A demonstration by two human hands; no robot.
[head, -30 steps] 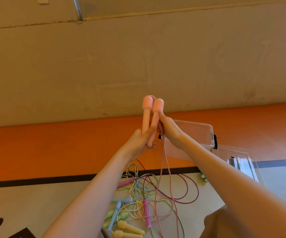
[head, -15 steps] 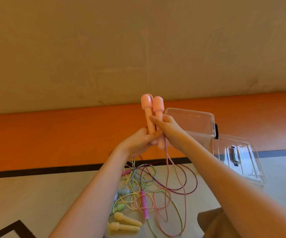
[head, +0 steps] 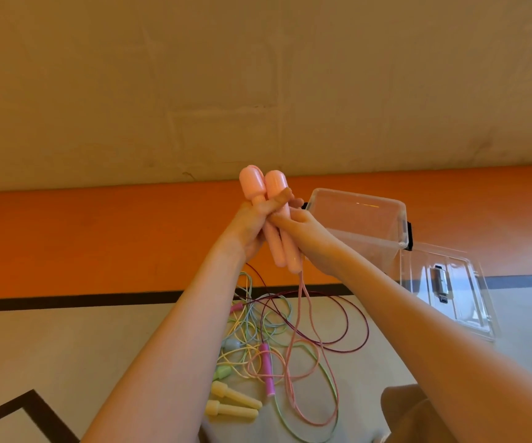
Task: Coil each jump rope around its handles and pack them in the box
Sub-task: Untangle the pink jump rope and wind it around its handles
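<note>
No readable writing, brand or label shows on anything in view.

Both bare forearms reach forward and up from the bottom of the head view and meet at chest height in front of a beige wall (head: 258,75) with an orange band along its base. The left hand (head: 248,228) wraps its fingers around the two pale pink jump rope handles (head: 276,225), gripping them side by side just below their bulbous caps. The right hand (head: 303,231) closes on the same pair from the other side, its fingertips curling over the front of the handles. Both grips are clamped on the handles.

The handles stand nearly upright, long axis vertical with a slight lean, rounded caps pointing up and the narrow ends pointing down. From the lower ends the pink cord (head: 300,330) hangs down in a long loop to the floor (head: 66,346).

On the floor below the hands lies a tangle of other jump ropes (head: 268,334): a pair of pale yellow handles (head: 232,404) lying side by side, a magenta handle (head: 268,369), green and blue handles partly hidden by the left arm, and thin yellow, green, blue and dark purple cords overlapping.

To the right, a clear plastic box (head: 370,219) sits on the floor against the orange band, and its clear lid (head: 450,289) lies open just beside it.
</note>
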